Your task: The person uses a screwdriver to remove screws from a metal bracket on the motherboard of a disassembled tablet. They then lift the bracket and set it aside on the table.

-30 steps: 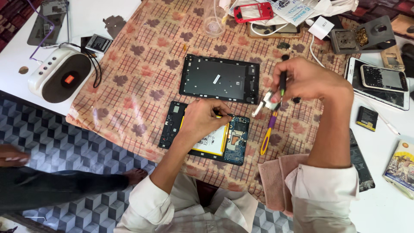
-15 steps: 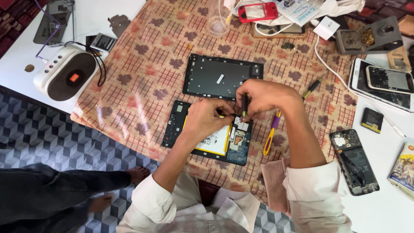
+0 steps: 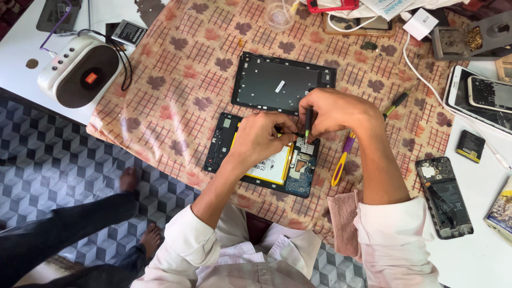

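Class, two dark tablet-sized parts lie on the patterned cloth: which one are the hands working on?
The opened tablet nearer the person, showing a yellow-edged battery and blue circuit board. The back cover beyond it lies untouched.

Back cover [image 3: 277, 82] lies behind opened tablet [image 3: 266, 157], speaker [image 3: 80, 69] far left.

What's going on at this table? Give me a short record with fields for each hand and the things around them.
Left hand: rests on the opened tablet, pinching a thin tool
Right hand: holds a dark screwdriver upright, tip on the tablet's circuit board
Behind the hands: black back cover, lying flat
Right of the tablet: purple and yellow tool
Surface: patterned cloth
Far left: white speaker
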